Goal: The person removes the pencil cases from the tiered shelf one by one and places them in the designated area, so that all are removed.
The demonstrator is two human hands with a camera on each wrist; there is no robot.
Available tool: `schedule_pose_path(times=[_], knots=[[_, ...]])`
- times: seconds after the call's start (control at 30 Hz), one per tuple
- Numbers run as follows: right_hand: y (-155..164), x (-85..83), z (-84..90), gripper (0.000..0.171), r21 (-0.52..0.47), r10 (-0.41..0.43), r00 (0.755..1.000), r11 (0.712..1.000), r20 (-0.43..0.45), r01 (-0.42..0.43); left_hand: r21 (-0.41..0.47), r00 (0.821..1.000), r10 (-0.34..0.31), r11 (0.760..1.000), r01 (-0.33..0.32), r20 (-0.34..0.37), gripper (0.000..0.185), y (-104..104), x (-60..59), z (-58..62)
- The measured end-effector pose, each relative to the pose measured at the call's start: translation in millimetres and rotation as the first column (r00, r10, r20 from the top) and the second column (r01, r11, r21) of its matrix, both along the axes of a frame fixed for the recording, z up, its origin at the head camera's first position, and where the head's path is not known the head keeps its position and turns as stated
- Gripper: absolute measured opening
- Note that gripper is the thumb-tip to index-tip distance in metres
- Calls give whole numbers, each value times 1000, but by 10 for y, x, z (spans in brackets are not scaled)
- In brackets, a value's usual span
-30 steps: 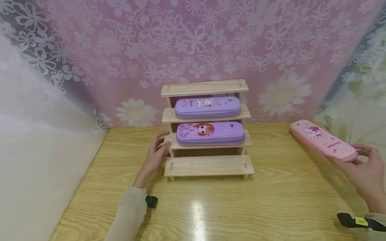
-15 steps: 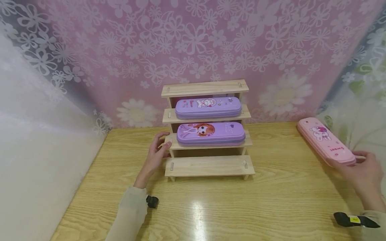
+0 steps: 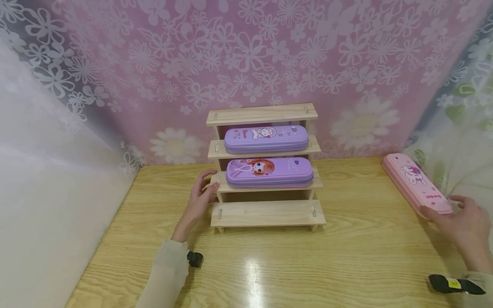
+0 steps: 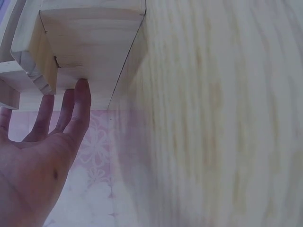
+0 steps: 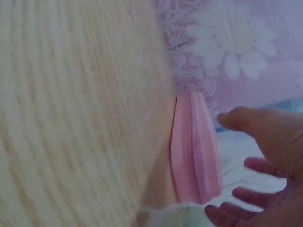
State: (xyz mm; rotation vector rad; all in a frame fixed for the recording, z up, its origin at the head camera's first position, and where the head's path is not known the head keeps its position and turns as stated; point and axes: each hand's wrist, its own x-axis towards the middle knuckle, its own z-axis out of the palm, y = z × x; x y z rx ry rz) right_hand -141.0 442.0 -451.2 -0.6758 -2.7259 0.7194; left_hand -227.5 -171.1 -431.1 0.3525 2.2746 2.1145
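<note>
A stepped wooden rack (image 3: 265,214) stands on the table. My left hand (image 3: 198,201) holds its left end, with the thumb and fingers about the second plank from the bottom. In the left wrist view, fingertips of the left hand (image 4: 42,165) touch the rack's side panel (image 4: 94,42). At the right, a pink pencil case (image 3: 416,184) with a rabbit print lies slantwise on the table. My right hand (image 3: 464,222) is at its near end. In the right wrist view, the right hand (image 5: 270,165) has its fingers spread, apart from the case (image 5: 194,151).
A purple pencil case with a girl print (image 3: 285,171) lies on the rack's second plank from the bottom. Another purple pencil case with a rabbit print (image 3: 246,139) lies one plank higher. A pink flowered curtain (image 3: 250,55) hangs behind the wood-grain table (image 3: 346,248).
The pink pencil case has moved right, turned more lengthwise and come down onto the table. My right hand has loosened from it. The left hand has stayed on the rack.
</note>
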Motion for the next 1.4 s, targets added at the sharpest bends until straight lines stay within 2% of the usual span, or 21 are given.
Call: schedule_pose_path(times=[0.1, 0.17, 0.27, 0.33, 0.37, 0.5, 0.57, 0.77, 0.93, 1.3, 1.4], knots=[[-87, -28, 50, 75, 65, 66, 992, 996, -112, -59, 5, 1000, -1, 1000, 1, 2, 47, 2, 2, 2], [-172, -50, 99, 65, 100, 141, 965, 987, -219, -122, 10, 1000, -2, 1000, 2, 4, 47, 4, 3, 4], [-339, -88, 173, 54, 116, 260, 890, 965, -374, -234, 13, 1000, -2, 1000, 2, 8, 47, 6, 2, 2], [-467, -125, 212, 49, 108, 333, 833, 941, -442, -319, 14, 1000, 0, 1000, 0, 12, 46, 6, -1, -1], [-536, -143, 231, 49, 97, 358, 815, 930, -456, -354, 13, 1000, 2, 1000, -2, 13, 46, 4, -4, -6], [-840, -220, 306, 52, 79, 448, 763, 880, -467, -468, 16, 1000, 7, 1000, -8, 16, 42, -4, -6, -8], [-997, -265, 349, 55, 102, 487, 738, 859, -467, -502, 18, 1000, 6, 1000, -7, 17, 41, -4, -3, -4], [-1476, -403, 476, 55, 172, 604, 625, 773, -495, -610, 11, 1000, 9, 1000, -10, 16, 44, 7, 13, 13], [-1807, -495, 534, 57, 217, 659, 542, 717, -522, -662, 4, 1000, 9, 1000, -9, 14, 47, 17, 24, 27], [-2213, -705, 597, 56, 243, 722, 437, 628, -537, -739, 20, 1000, 19, 1000, -19, 25, 40, 11, 6, 2], [-2266, -748, 589, 56, 251, 737, 416, 607, -533, -754, 18, 1000, 18, 1000, -19, 22, 41, 12, 6, 6]])
